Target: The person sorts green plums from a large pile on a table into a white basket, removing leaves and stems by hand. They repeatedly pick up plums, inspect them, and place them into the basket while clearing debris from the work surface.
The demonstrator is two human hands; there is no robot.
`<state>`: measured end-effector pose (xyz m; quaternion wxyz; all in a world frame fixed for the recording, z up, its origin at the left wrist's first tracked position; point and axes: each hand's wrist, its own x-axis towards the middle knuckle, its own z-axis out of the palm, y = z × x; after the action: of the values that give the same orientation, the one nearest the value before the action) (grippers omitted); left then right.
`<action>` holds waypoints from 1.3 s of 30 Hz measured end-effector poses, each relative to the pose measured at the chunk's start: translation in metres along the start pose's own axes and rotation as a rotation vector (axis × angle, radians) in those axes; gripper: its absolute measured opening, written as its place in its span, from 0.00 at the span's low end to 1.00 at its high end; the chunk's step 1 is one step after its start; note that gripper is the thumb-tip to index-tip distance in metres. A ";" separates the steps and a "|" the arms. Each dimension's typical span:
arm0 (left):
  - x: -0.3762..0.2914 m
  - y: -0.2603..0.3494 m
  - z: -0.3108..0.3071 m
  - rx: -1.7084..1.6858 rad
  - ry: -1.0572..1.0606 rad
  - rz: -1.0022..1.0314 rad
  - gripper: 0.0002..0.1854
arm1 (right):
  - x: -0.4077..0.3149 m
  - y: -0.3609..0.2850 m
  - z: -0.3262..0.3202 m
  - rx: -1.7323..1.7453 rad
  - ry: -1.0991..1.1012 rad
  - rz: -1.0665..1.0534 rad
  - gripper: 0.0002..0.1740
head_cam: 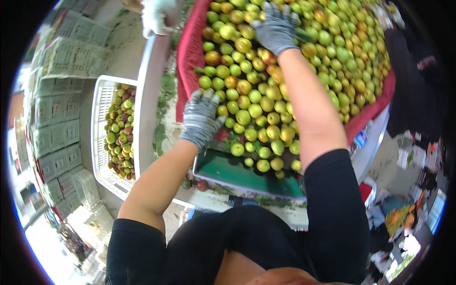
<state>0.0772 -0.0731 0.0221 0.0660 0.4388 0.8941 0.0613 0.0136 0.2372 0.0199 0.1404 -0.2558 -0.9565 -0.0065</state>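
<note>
A broad heap of small green and yellow-brown fruits, which look like jujubes, lies before me on a red cloth. My right hand, in a grey knit glove, reaches across the heap and rests on the fruit with fingers spread. My left hand, gloved alike, is at the heap's left edge by the cloth, its thumb against the nearest fruits. Neither hand shows a fruit held in it, though the palms are hidden. Below the heap, a few fruits sit on a green chute-like surface with a pale rim.
A white plastic crate of darker mixed fruits stands left of the table. Another person's white-gloved hand is at the table's upper left edge. Stacked white crates line the far left. Dark clothing of someone shows at right. Leaves litter the table rim.
</note>
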 end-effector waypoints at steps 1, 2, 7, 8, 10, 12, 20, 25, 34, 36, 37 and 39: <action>0.001 0.001 0.001 0.005 0.024 0.000 0.33 | -0.015 -0.012 0.002 0.012 -0.078 0.012 0.45; 0.002 0.001 0.001 0.008 0.055 0.013 0.32 | -0.035 -0.023 0.000 -0.069 -0.082 -0.050 0.46; 0.003 0.005 -0.001 0.036 -0.016 -0.012 0.32 | -0.156 -0.001 -0.048 0.103 -0.047 -0.110 0.37; 0.003 0.005 -0.001 0.044 -0.022 -0.023 0.33 | -0.181 0.018 -0.059 0.159 -0.049 -0.008 0.37; 0.003 0.006 -0.001 0.089 -0.033 -0.016 0.35 | -0.231 0.044 -0.071 0.195 0.044 0.089 0.37; 0.003 0.006 0.000 0.105 -0.036 -0.022 0.36 | -0.281 0.047 -0.074 0.138 -0.006 0.038 0.39; 0.001 0.004 0.004 0.104 0.000 -0.006 0.38 | -0.285 0.124 -0.092 0.304 0.249 0.177 0.27; 0.001 0.005 0.003 0.155 -0.010 -0.014 0.39 | -0.220 0.129 -0.065 0.248 0.019 0.138 0.27; 0.000 0.004 0.000 0.112 -0.013 -0.003 0.38 | -0.351 0.211 -0.128 0.733 0.220 0.496 0.15; 0.000 0.004 0.002 0.101 -0.003 -0.001 0.37 | -0.438 0.279 -0.166 1.008 0.497 0.879 0.15; 0.000 0.004 0.003 0.093 0.002 0.000 0.37 | -0.482 0.307 -0.186 0.923 0.476 0.987 0.11; 0.001 0.004 0.004 0.069 0.006 -0.004 0.37 | -0.548 0.341 -0.218 0.217 -0.012 1.520 0.22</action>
<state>0.0800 -0.0697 0.0186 0.0483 0.4389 0.8967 0.0314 0.6931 0.2479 0.0597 0.1253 -0.8278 -0.5139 0.1872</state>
